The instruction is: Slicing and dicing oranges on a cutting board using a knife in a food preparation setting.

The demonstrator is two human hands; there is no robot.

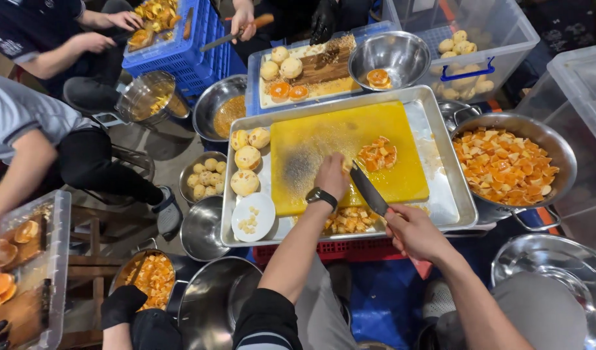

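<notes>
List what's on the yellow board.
On the board: a pile of cut orange pieces, juice and crumbs, the left hand pressing fruit, mostly hidden under it, and the knife tip.

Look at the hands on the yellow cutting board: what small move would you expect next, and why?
Probably a downward cut. The left hand pins a peeled fruit on the yellow cutting board, and the right hand holds the knife with its blade angled right beside it; cut pieces already lie nearby.
</notes>
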